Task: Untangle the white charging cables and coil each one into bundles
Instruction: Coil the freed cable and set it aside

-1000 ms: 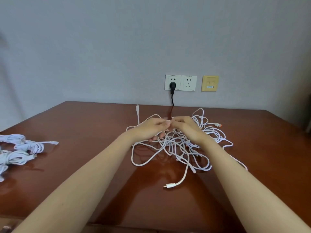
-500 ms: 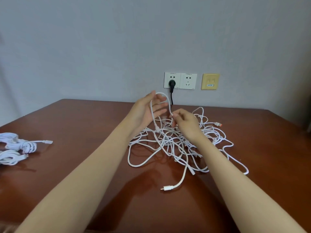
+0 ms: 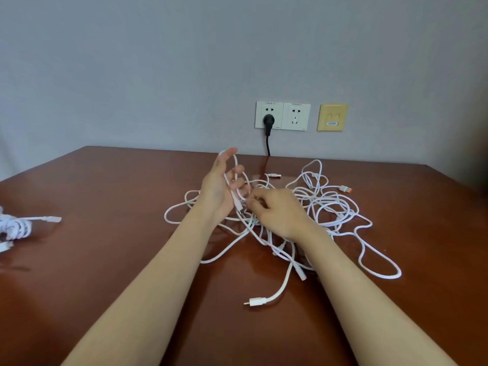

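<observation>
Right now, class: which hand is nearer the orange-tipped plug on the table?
Right. The right hand, pinching the white cable, is left of the orange-tipped plug; the left hand, cable looped over it, is farther left.

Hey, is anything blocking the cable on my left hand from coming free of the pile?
Yes. The cable looped over the left hand runs down into the tangle, where other white strands cross it near the right hand.

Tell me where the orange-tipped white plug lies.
Head view: the orange-tipped white plug lies on the brown wooden table, at the far right edge of the tangle of white cables, below the yellow wall plate.
</observation>
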Tool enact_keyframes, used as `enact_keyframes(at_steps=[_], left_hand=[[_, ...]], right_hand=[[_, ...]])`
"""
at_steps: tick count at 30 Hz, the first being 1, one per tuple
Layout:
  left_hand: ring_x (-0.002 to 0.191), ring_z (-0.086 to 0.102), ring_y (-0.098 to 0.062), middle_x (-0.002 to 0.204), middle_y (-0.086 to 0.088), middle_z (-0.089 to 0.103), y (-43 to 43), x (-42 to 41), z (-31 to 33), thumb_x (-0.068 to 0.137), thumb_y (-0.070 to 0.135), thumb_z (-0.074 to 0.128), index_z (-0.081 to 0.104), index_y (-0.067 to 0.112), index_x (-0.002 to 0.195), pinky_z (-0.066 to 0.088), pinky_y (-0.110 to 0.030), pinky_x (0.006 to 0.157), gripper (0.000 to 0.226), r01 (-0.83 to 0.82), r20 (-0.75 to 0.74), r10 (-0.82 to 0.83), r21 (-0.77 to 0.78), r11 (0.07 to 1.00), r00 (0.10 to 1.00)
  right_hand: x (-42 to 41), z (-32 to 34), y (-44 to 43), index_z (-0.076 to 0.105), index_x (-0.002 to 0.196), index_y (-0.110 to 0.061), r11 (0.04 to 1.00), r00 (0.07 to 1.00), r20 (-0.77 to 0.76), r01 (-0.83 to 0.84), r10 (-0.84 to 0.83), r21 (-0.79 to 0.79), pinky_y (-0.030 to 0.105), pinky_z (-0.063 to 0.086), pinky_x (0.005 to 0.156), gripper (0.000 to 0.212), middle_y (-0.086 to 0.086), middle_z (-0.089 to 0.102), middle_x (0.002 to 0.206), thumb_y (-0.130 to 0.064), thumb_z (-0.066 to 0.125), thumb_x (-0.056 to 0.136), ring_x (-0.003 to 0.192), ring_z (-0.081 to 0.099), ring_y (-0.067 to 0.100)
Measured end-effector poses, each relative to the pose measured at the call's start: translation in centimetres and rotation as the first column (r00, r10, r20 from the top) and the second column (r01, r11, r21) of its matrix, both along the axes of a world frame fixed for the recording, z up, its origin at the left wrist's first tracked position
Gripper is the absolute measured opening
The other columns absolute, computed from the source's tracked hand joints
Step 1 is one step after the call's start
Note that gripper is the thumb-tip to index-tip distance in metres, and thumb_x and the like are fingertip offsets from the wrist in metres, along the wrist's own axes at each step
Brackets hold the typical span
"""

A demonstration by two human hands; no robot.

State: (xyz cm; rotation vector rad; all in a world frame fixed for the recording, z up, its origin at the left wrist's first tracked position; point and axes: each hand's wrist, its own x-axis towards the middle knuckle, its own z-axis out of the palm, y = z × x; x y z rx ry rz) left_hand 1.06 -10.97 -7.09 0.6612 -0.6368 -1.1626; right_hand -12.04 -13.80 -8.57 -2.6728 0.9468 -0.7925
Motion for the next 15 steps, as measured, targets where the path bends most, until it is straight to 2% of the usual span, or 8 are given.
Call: enact_keyframes(at_steps=[3, 7, 10, 12, 15], left_hand=[[0.034, 0.022, -0.004, 0.058, 0.002, 0.04, -0.1, 1.5, -0.2, 0.102, 0.035, 0.027, 0.053, 0.023, 0.1, 0.021, -0.012, 0.034, 0.029, -0.029, -0.067, 0.033, 0.061, 0.998, 0.997], [0.033, 0.02, -0.004, 0.06, 0.001, 0.038, 0.0, 2.7, -0.9, 0.102, 0.036, 0.027, 0.052, 0.025, 0.099, 0.017, -0.012, 0.033, 0.028, -0.02, -0.094, 0.03, 0.111, 0.994, 0.995], [0.033, 0.021, -0.004, 0.06, 0.001, 0.039, 0.0, 2.5, -0.7, 0.103, 0.034, 0.026, 0.052, 0.026, 0.102, 0.016, -0.012, 0.033, 0.027, -0.032, -0.006, 0.033, 0.131, 0.991, 0.999], [0.033, 0.02, -0.003, 0.059, 0.0, 0.039, 0.1, 1.9, -0.6, 0.103, 0.036, 0.025, 0.05, 0.024, 0.107, 0.015, -0.012, 0.032, 0.028, -0.039, 0.073, 0.028, 0.157, 0.987, 0.997], [0.03, 0.021, -0.002, 0.063, -0.001, 0.039, 0.1, 0.9, -0.7, 0.101, 0.045, 0.023, 0.048, 0.02, 0.114, 0.016, -0.013, 0.03, 0.038, -0.125, 0.345, 0.034, 0.245, 0.961, 0.938]], right_hand=[[-0.7, -0.2, -0.7, 0.055, 0.079, -0.026, 0.998, 1.0, 0.008, 0.009, -0.01, 0.056, 0.027, 0.029, 0.068, 0.015, -0.011, 0.049, 0.054, -0.029, 0.051, 0.092, 0.061, 0.046, 0.013], [-1.5, -0.3, -1.4, 0.053, 0.069, -0.03, 0.969, 0.987, 0.164, -0.036, -0.004, 0.244, 0.029, 0.042, 0.066, 0.024, -0.011, 0.056, 0.061, -0.02, 0.057, 0.09, 0.061, 0.051, 0.004], [-1.4, 0.1, -1.1, 0.056, 0.067, -0.03, 0.962, 0.971, 0.239, -0.087, 0.024, 0.259, 0.021, 0.04, 0.064, 0.028, -0.014, 0.057, 0.063, -0.016, 0.058, 0.09, 0.061, 0.05, -0.002], [-1.3, 0.4, -1.0, 0.056, 0.067, -0.032, 0.974, 0.963, 0.263, -0.106, 0.051, 0.199, 0.025, 0.044, 0.069, 0.028, -0.013, 0.061, 0.068, -0.016, 0.058, 0.09, 0.068, 0.055, 0.003], [-0.9, 0.6, -0.6, 0.059, 0.071, -0.03, 0.994, 0.964, 0.248, -0.106, 0.1, 0.013, 0.033, 0.045, 0.072, 0.022, -0.013, 0.059, 0.07, -0.018, 0.06, 0.088, 0.067, 0.051, 0.008]])
